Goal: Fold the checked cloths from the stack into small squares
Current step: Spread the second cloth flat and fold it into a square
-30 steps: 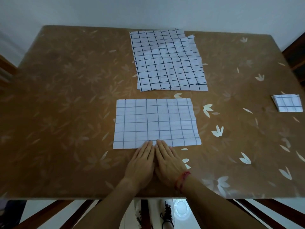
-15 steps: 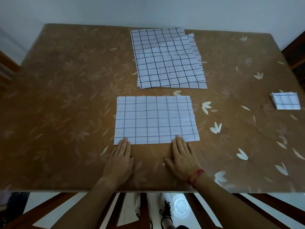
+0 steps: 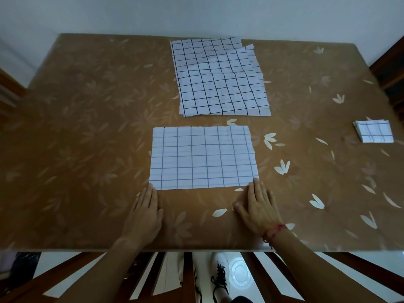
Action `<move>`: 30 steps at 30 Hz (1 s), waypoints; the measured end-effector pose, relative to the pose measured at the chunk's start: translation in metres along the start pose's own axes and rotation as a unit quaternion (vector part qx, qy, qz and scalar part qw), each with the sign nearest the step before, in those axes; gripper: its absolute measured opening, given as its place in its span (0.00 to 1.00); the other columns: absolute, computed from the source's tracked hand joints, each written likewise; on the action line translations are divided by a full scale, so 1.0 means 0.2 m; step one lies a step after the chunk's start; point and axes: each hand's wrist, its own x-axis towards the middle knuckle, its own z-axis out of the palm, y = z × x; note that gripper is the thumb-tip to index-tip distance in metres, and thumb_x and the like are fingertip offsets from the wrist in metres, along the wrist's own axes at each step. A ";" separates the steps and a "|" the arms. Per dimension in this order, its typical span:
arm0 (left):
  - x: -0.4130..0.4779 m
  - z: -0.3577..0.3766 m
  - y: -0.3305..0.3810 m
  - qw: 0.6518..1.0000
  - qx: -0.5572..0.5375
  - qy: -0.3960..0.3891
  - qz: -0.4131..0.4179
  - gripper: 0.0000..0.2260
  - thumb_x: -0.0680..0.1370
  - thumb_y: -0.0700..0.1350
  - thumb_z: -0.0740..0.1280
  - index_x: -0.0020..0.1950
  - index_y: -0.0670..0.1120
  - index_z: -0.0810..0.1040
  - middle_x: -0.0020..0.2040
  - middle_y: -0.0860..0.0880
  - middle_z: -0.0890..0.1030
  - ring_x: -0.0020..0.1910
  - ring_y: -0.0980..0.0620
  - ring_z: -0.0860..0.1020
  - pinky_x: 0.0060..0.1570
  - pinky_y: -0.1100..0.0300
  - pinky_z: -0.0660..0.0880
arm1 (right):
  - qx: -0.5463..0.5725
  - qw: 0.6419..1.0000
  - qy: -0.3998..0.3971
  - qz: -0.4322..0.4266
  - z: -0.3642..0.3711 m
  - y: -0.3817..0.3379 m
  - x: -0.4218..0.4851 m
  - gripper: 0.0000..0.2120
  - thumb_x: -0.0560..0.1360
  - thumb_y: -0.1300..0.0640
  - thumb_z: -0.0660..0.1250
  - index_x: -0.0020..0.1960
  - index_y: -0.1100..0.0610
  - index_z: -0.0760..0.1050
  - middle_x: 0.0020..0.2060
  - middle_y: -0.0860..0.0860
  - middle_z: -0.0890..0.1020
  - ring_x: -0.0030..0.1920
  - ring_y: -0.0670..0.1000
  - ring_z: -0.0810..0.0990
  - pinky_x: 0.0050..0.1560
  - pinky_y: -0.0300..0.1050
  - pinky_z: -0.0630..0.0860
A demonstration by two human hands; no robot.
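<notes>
A white checked cloth (image 3: 203, 157), folded once into a wide rectangle, lies flat in the middle of the brown table (image 3: 76, 127). My left hand (image 3: 144, 213) lies flat with straight fingers, its fingertips at the cloth's near left corner. My right hand (image 3: 259, 207) lies flat too, fingertips touching the near right corner. Behind the cloth sits the stack of unfolded checked cloths (image 3: 219, 77). A small folded checked square (image 3: 374, 134) rests at the table's right side.
The table's near edge runs just below my wrists, with wooden chair rails (image 3: 188, 278) and my feet under it. A wall stands behind the far edge. Dark wooden furniture (image 3: 391, 68) sits at the far right.
Both hands have slid apart along the cloth's near edge, from touching each other at its middle out to the two near corners. The cloth stays flat.
</notes>
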 end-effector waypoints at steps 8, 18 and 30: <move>0.08 -0.08 0.17 0.997 -0.016 0.063 0.043 0.29 0.78 0.52 0.48 0.76 0.39 0.58 0.78 0.43 0.55 0.77 0.49 0.51 0.74 0.51 0.51 | -0.024 0.999 0.038 -0.014 -0.06 0.04 0.01 0.34 0.78 0.39 0.50 0.77 0.58 0.52 0.77 0.52 0.54 0.76 0.51 0.55 0.71 0.49 0.56; 0.43 -0.16 0.63 0.989 -0.008 0.040 0.146 0.28 0.81 0.41 0.53 0.78 0.41 0.46 0.79 0.45 0.43 0.77 0.49 0.40 0.73 0.56 0.38 | -0.040 0.997 0.060 -0.028 -0.13 0.06 0.06 0.32 0.73 0.42 0.44 0.69 0.56 0.67 0.68 0.51 0.71 0.62 0.52 0.74 0.61 0.50 0.67; 0.53 -0.13 0.61 0.990 -0.031 -0.042 0.132 0.30 0.79 0.40 0.54 0.79 0.42 0.44 0.79 0.46 0.40 0.77 0.51 0.38 0.75 0.55 0.40 | 0.177 0.977 0.075 0.090 -0.37 0.04 0.35 0.14 0.74 0.48 0.63 0.56 0.54 0.72 0.53 0.51 0.75 0.55 0.57 0.76 0.53 0.50 0.72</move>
